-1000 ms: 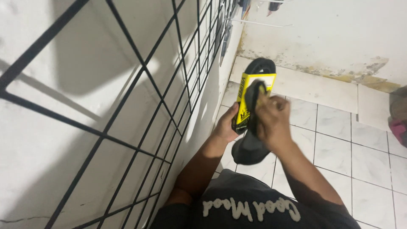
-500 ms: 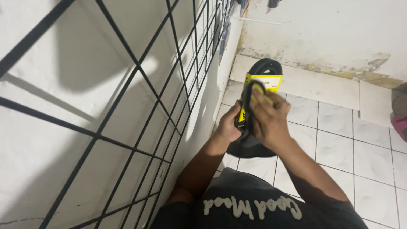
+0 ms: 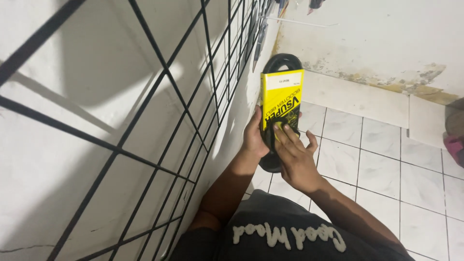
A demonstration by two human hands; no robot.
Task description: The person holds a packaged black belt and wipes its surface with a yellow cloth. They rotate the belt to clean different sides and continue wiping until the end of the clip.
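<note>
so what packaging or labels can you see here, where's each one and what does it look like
Cardboard sleeve: wrapped round a black rubber belt loop, held by left hand and right hand beside the wire grid; rectangular, yellow with black print.
Small sticker: near the sleeve's top; pale strip.

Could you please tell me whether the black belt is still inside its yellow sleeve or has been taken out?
Still in: the yellow sleeve wraps the black belt, whose loop shows above it. The left hand grips it; the right hand rests on it.
</note>
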